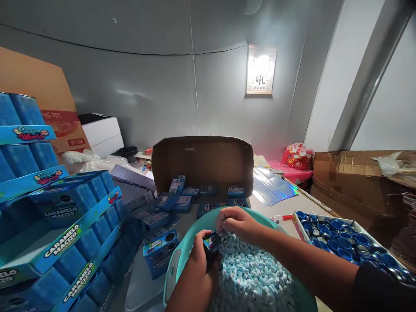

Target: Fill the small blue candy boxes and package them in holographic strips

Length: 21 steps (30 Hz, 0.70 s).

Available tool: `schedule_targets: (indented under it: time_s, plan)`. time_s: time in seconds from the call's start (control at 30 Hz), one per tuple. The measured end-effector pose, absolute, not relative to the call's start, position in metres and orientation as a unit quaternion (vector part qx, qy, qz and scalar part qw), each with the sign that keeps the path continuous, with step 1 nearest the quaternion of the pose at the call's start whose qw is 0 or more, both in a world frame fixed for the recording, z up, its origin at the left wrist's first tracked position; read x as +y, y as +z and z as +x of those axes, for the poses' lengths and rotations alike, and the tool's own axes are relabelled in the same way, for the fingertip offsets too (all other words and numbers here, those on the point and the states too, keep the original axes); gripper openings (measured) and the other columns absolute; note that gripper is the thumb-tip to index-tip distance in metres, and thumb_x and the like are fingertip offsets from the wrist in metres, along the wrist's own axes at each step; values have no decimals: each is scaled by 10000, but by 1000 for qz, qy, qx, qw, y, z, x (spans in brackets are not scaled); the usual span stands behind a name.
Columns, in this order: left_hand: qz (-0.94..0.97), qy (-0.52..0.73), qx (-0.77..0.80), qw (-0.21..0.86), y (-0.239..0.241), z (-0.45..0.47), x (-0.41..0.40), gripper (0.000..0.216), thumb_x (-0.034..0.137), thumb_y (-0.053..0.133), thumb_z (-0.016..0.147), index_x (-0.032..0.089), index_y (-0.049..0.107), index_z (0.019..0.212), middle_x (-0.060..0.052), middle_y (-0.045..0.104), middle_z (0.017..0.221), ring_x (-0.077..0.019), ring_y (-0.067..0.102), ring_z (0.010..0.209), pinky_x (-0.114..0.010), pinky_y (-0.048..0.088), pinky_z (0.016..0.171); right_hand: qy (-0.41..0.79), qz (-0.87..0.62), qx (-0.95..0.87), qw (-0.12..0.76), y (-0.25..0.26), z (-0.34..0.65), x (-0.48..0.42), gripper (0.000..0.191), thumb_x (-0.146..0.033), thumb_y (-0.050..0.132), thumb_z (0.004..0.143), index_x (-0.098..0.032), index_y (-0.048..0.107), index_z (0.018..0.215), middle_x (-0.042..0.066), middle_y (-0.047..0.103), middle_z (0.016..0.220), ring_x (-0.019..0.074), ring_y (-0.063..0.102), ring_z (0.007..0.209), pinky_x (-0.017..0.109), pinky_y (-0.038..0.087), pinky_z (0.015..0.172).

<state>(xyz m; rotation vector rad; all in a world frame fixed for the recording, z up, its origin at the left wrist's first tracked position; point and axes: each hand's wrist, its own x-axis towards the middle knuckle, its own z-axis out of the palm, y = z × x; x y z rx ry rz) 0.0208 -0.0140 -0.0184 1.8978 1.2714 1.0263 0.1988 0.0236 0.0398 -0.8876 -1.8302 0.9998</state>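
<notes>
My left hand [195, 268] is closed round a small dark candy container [212, 241], held over a teal basin [182, 255] heaped with small white and pale blue candies [250, 277]. My right hand [238, 223] is pinched at the container's top end, fingers bent together; what the fingertips hold is too small to make out. Both hands hover just above the candy pile.
Stacked blue "Caramelo Macizo" display boxes [61, 242] fill the left. Small blue packs [182, 201] lie before an upright cardboard flap [203, 162]. One blue pack [160, 251] stands beside the basin. A white tray of blue caps [341, 240] sits right, before a large carton [357, 182].
</notes>
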Motion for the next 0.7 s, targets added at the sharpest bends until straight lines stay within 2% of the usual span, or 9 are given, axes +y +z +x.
schedule_targets:
  time_s: [0.13,0.23,0.33,0.43,0.57,0.7]
  plan:
    - [707,369,488,354,-14,21,-15,384,245,456,907,231,413,1288,-84,682,1194,-212,669,1061,-320,479,914,231,-402,-827,317,50,215,12,115,-191,537,779,-179,591,678,-8,590,711,135,516,706,258,378,666]
    - [703,343,509,360,-14,22,-13,425,224,476,894,226,388,1310,-100,653,1240,-209,643,1114,-310,460,948,98,-492,-833,234,51,224,0,132,-177,573,778,-171,584,647,-5,585,661,121,479,639,257,327,605]
    - [702,343,508,363,-15,23,-12,425,207,463,899,223,381,1315,-105,647,1252,-203,634,1127,-301,453,958,20,-557,-810,184,51,228,-11,178,-193,592,796,-167,572,620,-2,571,622,109,427,587,261,263,552]
    - [702,340,504,370,-13,23,-13,417,198,440,913,220,369,1323,-103,670,1211,-201,657,1077,-301,466,928,-11,-557,-812,175,53,227,-16,155,-209,587,835,-171,589,685,3,583,687,107,428,599,259,246,540]
    - [708,335,500,371,-12,22,-13,441,193,457,909,210,354,1338,-122,643,1267,-210,647,1113,-318,458,945,2,-503,-843,189,58,218,-13,85,-221,588,888,-173,637,840,24,613,852,119,515,701,249,340,606]
    - [719,331,502,349,-13,20,-12,430,190,441,906,199,364,1329,-121,648,1265,-203,641,1133,-305,451,954,31,-445,-875,190,57,209,-10,201,-148,529,939,-169,649,779,17,598,815,116,543,745,239,390,656]
